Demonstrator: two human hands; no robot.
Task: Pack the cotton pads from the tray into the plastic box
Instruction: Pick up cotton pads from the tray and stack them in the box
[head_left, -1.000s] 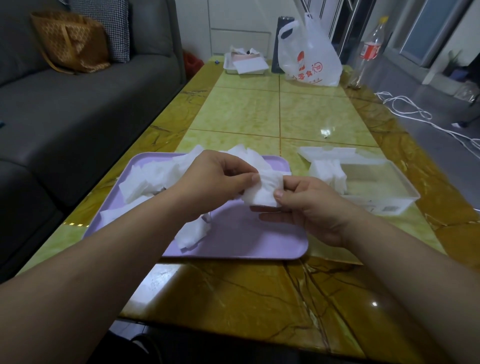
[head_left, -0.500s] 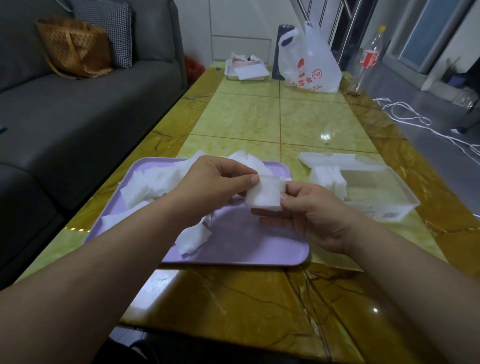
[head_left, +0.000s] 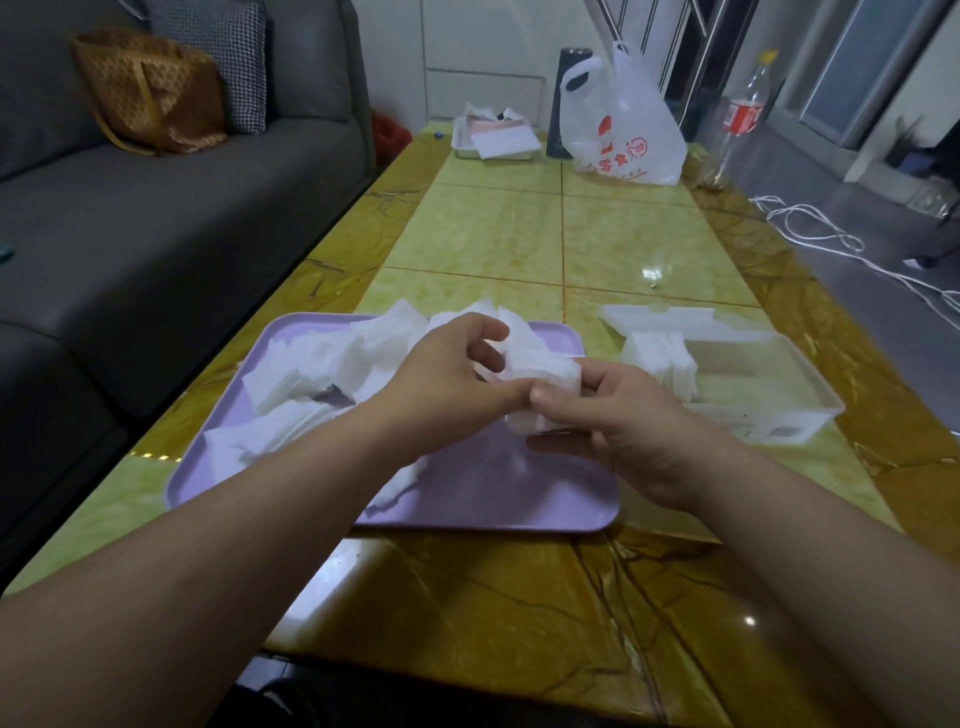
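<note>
Here, above the lilac tray (head_left: 467, 499) on the desk (head_left: 493, 249), the left hand (head_left: 447, 379) and right hand (head_left: 623, 415) meet, fingers (head_left: 566, 402) of both pinching one small stack of cotton pads (head_left: 545, 374). Loose pads (head_left: 322, 364) crowd the tray's far-left part; right of the tray, the plastic box (head_left: 769, 400) holds more upright.

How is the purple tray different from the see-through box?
The purple tray is flat, shallow and solid-coloured; the plastic box is clear with taller walls. Cotton pads lie scattered loosely on the tray, while the pads in the box stand bunched at its left end. The hands work over the tray, not over the box. Both sit on the table and hold white pads.
</note>
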